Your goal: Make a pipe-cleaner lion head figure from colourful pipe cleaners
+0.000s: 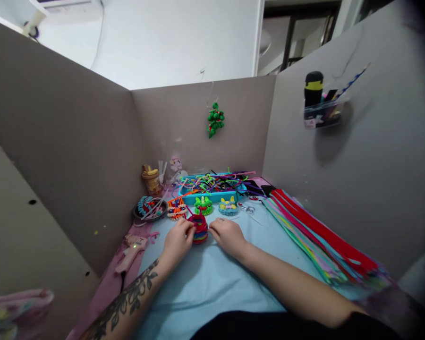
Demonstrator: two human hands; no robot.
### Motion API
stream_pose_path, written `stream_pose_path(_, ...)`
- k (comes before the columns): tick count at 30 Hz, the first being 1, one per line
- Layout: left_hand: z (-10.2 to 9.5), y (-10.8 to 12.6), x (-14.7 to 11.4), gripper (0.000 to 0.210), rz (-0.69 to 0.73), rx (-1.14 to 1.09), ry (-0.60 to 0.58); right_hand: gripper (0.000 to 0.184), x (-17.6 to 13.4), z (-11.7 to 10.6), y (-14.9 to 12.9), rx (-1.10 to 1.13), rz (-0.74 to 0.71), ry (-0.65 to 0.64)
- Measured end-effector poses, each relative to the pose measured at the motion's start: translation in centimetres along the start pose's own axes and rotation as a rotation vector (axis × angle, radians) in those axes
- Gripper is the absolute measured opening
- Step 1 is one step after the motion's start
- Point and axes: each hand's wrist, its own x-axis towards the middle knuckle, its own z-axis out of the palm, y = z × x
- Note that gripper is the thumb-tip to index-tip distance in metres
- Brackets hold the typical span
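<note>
A small round basket of coiled pipe cleaners [199, 233], crimson at the rim with rainbow bands lower down, is between my hands above the blue cloth. My left hand [180, 237] grips its left side, thumb and fingers pinched together. At the opposite edge, my right hand [229, 235] is closed in a pinch; what lies between those fingertips is too small to make out. Just behind stand an orange and white pipe-cleaner piece [177, 209], a green one [203, 206] and a blue and yellow one [228, 207].
A blue tray [212, 197] heaped with pipe-cleaner scraps stands at the back. Scissors [247, 208] lie right of the small pieces. Long pipe-cleaner bundles [326, 231] stretch along the right. A dark bowl [150, 216] and a pink glue gun [130, 254] are left. Grey partitions [201, 89] surround the table.
</note>
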Motion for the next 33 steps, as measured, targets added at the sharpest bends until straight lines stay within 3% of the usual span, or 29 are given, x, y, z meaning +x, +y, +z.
stream_pose_path(4,-0.1,-0.2,0.2,0.017,-0.020,0.065,0.031,0.015,-1.0,-0.1,-1.2,0.119,-0.138,0.025)
stream_pose_path(7,0.0,-0.5,0.4,0.017,-0.015,0.044,0.039,0.019,-1.5,0.1,-1.8,0.365,-0.273,0.005)
stream_pose_path(11,0.1,-1.0,0.7,0.017,-0.012,-0.031,0.011,0.034,-0.9,0.4,-0.8,0.724,-0.215,-0.006)
stream_pose_path(14,0.2,-1.2,0.9,0.015,-0.030,-0.088,0.011,0.023,-0.4,0.6,0.0,0.611,-0.037,0.139)
stream_pose_path(17,0.5,-1.1,0.7,0.015,-0.012,-0.129,-0.012,0.014,-0.3,0.8,-0.2,0.421,0.018,0.234)
stream_pose_path(22,0.6,-0.4,0.2,0.014,-0.020,-0.199,-0.045,0.018,0.0,1.5,-1.3,0.355,0.052,0.181)
stream_pose_path(27,1.2,0.3,0.0,0.018,-0.192,-0.351,-0.057,0.012,0.2,1.8,-1.4,0.381,0.100,0.226)
stream_pose_path(33,2.3,1.1,-0.2,0.030,-0.401,-0.650,-0.142,0.009,-0.2,1.6,-1.6,0.357,0.044,0.254)
